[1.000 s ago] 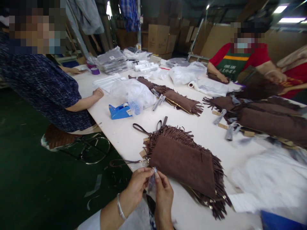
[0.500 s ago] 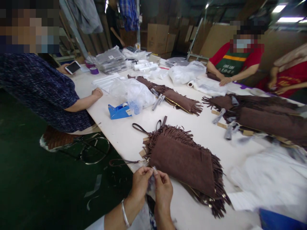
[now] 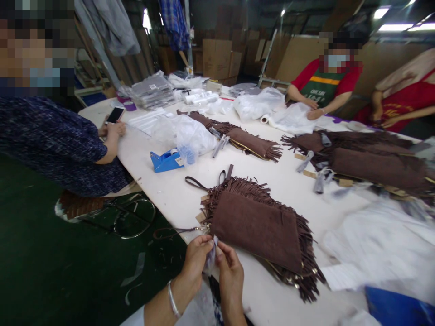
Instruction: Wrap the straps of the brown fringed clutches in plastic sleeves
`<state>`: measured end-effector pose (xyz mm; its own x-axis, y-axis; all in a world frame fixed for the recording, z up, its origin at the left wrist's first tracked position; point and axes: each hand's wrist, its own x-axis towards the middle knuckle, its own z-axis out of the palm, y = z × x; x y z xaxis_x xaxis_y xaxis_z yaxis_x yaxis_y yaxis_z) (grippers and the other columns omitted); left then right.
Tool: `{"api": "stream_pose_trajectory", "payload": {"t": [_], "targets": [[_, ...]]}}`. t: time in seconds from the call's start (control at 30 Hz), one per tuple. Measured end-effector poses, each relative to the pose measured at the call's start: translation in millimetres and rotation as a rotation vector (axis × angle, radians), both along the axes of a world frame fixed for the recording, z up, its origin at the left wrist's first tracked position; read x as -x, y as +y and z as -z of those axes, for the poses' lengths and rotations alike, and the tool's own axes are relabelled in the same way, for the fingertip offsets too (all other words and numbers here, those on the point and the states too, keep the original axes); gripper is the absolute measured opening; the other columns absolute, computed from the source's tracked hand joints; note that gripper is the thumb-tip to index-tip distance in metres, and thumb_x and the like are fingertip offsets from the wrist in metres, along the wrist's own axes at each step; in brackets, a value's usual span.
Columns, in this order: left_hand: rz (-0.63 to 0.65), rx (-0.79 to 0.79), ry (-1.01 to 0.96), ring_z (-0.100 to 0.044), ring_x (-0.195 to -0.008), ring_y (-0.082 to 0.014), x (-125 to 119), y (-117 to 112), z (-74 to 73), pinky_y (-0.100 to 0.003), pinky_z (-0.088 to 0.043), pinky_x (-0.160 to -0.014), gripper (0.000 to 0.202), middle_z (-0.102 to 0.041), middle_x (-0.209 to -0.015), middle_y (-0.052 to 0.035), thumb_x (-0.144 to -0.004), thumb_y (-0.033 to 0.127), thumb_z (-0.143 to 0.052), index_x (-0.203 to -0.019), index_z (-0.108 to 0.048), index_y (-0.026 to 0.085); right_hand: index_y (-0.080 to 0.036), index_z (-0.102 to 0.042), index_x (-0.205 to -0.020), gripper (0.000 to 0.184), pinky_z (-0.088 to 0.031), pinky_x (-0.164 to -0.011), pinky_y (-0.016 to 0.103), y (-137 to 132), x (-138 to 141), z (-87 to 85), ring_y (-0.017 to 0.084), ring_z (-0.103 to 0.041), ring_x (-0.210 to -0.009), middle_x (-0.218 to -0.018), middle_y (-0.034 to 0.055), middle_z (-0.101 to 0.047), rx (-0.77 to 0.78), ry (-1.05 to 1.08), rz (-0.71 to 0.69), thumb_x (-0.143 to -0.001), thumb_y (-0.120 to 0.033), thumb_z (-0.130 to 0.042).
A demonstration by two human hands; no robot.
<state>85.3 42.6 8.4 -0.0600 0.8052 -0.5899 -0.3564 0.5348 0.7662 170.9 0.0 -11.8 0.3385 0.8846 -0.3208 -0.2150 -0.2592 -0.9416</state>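
Brown fringed suede bags (image 3: 254,226) lie stacked at the near table edge, gold zips along their sides. A wrist strap (image 3: 170,232) hangs from the stack's left corner by a metal clasp. Just below that corner, my left hand (image 3: 194,259) pinches a small clear plastic wrap (image 3: 211,254) between thumb and fingers. My right hand (image 3: 231,274) is also closed, its thumb and fingertips at the wrap's right side. What the wrap covers is not clear to see. Tan tags (image 3: 201,217) stick out at the bags' left side.
A blue tape dispenser (image 3: 166,160) and white plastic (image 3: 190,133) lie beyond. More brown bags (image 3: 377,163) are at the right, with white sheeting (image 3: 377,244) nearer. A co-worker at left holds a phone (image 3: 115,115); another co-worker (image 3: 324,86) handles plastic across the table (image 3: 163,192).
My fingertips have parted slightly, showing more of the plastic wrap. The left co-worker has brought both hands together at the phone. The view has shifted a little.
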Motion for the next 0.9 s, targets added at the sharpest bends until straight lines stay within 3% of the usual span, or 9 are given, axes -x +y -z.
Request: {"api": "stream_pose_trajectory", "payload": {"t": [0.17,0.4,0.5,0.63,0.8,0.9], "targets": [[0.054,-0.034,0.053,-0.058,-0.06,-0.0143,1.5,2.0,-4.4,-0.023,-0.042,-0.057,0.028,-0.066,-0.071,-0.0035,-0.064,0.026,-0.069,-0.088,-0.061,0.013,-0.016,-0.065,-0.1,0.041,-0.052,-0.074,0.028,-1.4,-0.2,-2.2,0.021,-0.067,-0.082,-0.093,0.0085,-0.072,0.035,-0.077,0.041,-0.074,-0.047,-0.069],[0.078,-0.048,0.029,-0.058,-0.061,-0.014,4.1,0.2,-5.6,-0.023,-0.043,-0.058,0.032,-0.065,-0.072,-0.0033,-0.064,0.028,-0.073,-0.09,-0.062,0.013,-0.02,-0.065,-0.081,0.033,-0.044,-0.062,0.025,6.0,-7.8,-6.6,0.017,-0.06,-0.062,-0.065,0.0005,-0.065,0.057,-0.33,-0.048,-0.084,-0.051,-0.054],[0.089,-0.039,-0.02,-0.061,-0.067,-0.0154,5.7,-0.9,-5.5,-0.023,-0.044,-0.062,0.037,-0.067,-0.077,-0.0051,-0.063,0.031,-0.076,-0.093,-0.063,0.014,-0.02,-0.064,-0.084,0.035,-0.044,-0.061,0.025,3.8,-6.6,-5.7,0.018,-0.06,-0.062,-0.068,0.0014,-0.066,0.059,-0.275,-0.052,-0.085,-0.053,-0.052],[0.07,-0.013,-0.039,-0.061,-0.066,-0.0161,4.5,1.4,-6.2,-0.024,-0.044,-0.062,0.039,-0.066,-0.074,-0.0046,-0.058,0.03,-0.08,-0.089,-0.064,0.014,-0.02,-0.064,-0.1,0.037,-0.047,-0.069,0.026,2.7,-5.8,-5.9,0.02,-0.065,-0.077,-0.088,0.0054,-0.072,0.05,-0.22,-0.07,-0.081,-0.052,-0.058],[0.043,-0.012,-0.045,-0.064,-0.073,-0.0179,0.0,6.0,-9.3,-0.025,-0.046,-0.066,0.041,-0.069,-0.087,-0.0083,-0.058,0.025,-0.077,-0.096,-0.064,0.013,-0.021,-0.068,-0.08,0.036,-0.044,-0.064,0.025,6.1,-12.2,-2.3,0.019,-0.061,-0.066,-0.071,0.002,-0.069,0.071,-0.296,-0.059,-0.081,-0.055,-0.055],[0.038,-0.028,-0.031,-0.064,-0.073,-0.0168,-1.6,4.3,-14.3,-0.024,-0.046,-0.065,0.044,-0.07,-0.088,-0.0082,-0.061,0.028,-0.078,-0.1,-0.064,0.014,-0.019,-0.068,-0.079,0.038,-0.043,-0.061,0.024,7.5,-14.7,0.0,0.017,-0.057,-0.063,-0.07,0.0015,-0.067,0.097,-0.199,-0.055,-0.08,-0.055,-0.057]]}}
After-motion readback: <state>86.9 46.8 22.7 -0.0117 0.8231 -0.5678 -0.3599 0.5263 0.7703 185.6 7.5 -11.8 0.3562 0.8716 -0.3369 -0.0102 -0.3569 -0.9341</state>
